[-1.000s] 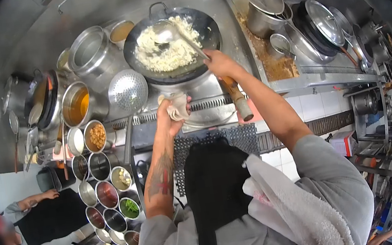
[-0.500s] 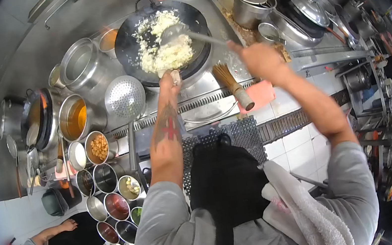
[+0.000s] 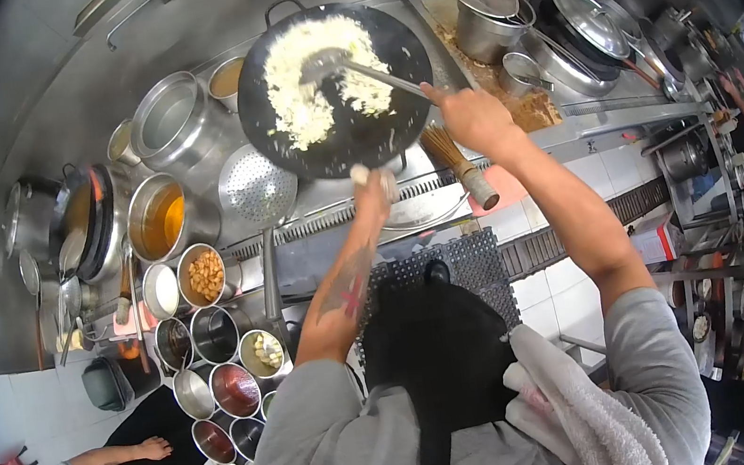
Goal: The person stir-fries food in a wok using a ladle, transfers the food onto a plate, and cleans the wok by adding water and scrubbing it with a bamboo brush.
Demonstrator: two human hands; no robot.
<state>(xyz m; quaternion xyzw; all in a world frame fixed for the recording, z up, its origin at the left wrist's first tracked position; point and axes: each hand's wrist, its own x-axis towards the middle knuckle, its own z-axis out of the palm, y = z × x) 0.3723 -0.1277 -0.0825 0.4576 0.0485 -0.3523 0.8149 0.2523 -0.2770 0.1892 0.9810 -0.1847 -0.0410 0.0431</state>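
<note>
A black wok [image 3: 266,119] sits at the back of the stove, holding pale, crumbly food like fried rice or egg [image 3: 307,108]. My left hand [image 3: 373,196] is closed at the wok's near edge around a pale folded cloth [image 3: 359,174]; the grip on the wok's handle is mostly hidden. With fingers wrapped round its long shaft, my right hand [image 3: 475,118] holds a metal ladle [image 3: 325,65], its bowl down in the food. A bamboo wok brush [image 3: 458,166] lies just below my right hand.
A perforated skimmer [image 3: 258,187] rests left of the wok. Further left stand a pot of orange oil [image 3: 163,219] and several metal tubs of ingredients [image 3: 205,275]. Lidded pots [image 3: 486,26] stand at the right. Another person's arm [image 3: 123,455] is at lower left.
The wok now appears further right, its food spread toward the far side. My left hand has shifted right and nearer my body. The ladle still works in the food.
</note>
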